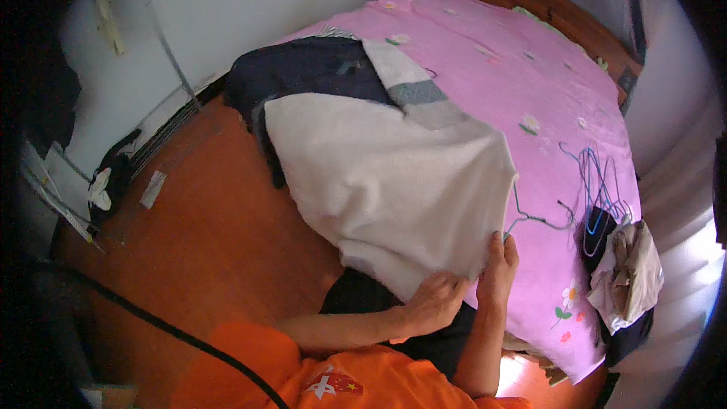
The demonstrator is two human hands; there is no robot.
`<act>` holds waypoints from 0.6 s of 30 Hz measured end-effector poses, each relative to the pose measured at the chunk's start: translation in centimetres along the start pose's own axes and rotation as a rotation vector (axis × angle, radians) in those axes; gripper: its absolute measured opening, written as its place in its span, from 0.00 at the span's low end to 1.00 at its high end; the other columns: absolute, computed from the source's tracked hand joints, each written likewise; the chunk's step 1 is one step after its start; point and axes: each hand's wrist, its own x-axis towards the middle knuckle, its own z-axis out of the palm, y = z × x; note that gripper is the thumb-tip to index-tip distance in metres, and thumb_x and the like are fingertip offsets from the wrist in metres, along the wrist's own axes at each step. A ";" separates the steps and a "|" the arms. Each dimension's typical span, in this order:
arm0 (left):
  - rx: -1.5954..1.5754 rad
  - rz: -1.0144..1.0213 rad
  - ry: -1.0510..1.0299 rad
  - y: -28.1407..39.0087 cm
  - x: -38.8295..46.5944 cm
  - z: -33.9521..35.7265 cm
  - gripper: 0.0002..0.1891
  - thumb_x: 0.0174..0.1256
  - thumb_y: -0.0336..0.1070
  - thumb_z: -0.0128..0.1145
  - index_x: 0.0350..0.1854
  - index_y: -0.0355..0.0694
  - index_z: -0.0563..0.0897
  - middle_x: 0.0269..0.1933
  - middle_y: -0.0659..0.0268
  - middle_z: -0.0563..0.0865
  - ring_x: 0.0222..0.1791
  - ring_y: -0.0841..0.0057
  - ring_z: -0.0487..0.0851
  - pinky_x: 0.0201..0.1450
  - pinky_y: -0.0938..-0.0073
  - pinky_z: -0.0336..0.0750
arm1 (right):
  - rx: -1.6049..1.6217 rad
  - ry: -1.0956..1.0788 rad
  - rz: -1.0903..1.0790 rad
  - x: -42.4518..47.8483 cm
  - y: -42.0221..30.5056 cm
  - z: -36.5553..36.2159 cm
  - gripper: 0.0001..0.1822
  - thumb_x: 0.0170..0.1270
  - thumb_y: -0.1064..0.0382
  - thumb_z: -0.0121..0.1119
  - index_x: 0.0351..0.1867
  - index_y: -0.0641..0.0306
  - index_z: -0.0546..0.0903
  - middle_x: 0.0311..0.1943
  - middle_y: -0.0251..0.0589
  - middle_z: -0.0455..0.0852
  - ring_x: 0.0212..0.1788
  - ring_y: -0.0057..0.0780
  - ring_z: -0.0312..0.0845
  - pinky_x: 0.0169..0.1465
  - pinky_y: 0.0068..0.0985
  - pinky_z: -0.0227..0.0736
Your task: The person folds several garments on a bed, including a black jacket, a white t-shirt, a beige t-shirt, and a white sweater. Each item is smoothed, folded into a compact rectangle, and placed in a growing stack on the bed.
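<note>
A cream knitted garment (397, 170), likely a sweater with a grey band, lies over the near left side of the bed. My left hand (437, 301) pinches its lower edge, fingers partly hidden by the cloth. Close beside it, my right hand (500, 264) grips the garment's right edge with the thumb up. A green wire hanger (531, 217) sticks out at that edge just above my right fingers, its hook pointing right over the pink sheet. Part of the hanger is hidden inside or under the garment.
Dark clothing (306, 68) lies behind the garment on the pink flowered bedsheet (483, 74). To the right are several wire hangers (593, 182) and a pile of clothes (630, 272). A metal rack (164, 40) stands by the left wall. A black cable (170, 326) crosses the lower left.
</note>
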 end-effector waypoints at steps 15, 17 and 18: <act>-0.073 0.049 0.052 -1.5 10.1 -3.6 0.23 0.59 0.37 0.61 0.57 0.37 0.73 0.51 0.50 0.78 0.50 0.53 0.77 0.54 0.59 0.72 | -0.134 -0.027 -0.091 -6.2 0.2 -4.6 0.10 0.72 0.65 0.46 0.46 0.66 0.77 0.24 0.24 0.66 0.24 0.11 0.60 0.28 0.14 0.56; 0.013 0.136 0.031 -2.2 12.9 -4.2 0.27 0.59 0.38 0.60 0.61 0.38 0.71 0.59 0.50 0.73 0.56 0.54 0.73 0.60 0.60 0.68 | -0.109 -0.121 -0.073 -7.3 1.1 -3.9 0.11 0.72 0.66 0.47 0.47 0.69 0.77 0.24 0.25 0.69 0.26 0.12 0.63 0.30 0.14 0.61; 0.036 0.165 -0.014 -2.9 13.5 -4.1 0.27 0.59 0.39 0.60 0.62 0.38 0.71 0.61 0.51 0.72 0.58 0.55 0.72 0.61 0.60 0.67 | -0.148 -0.142 -0.083 -7.7 1.2 -3.5 0.11 0.71 0.66 0.47 0.47 0.69 0.77 0.25 0.26 0.70 0.26 0.13 0.64 0.31 0.14 0.63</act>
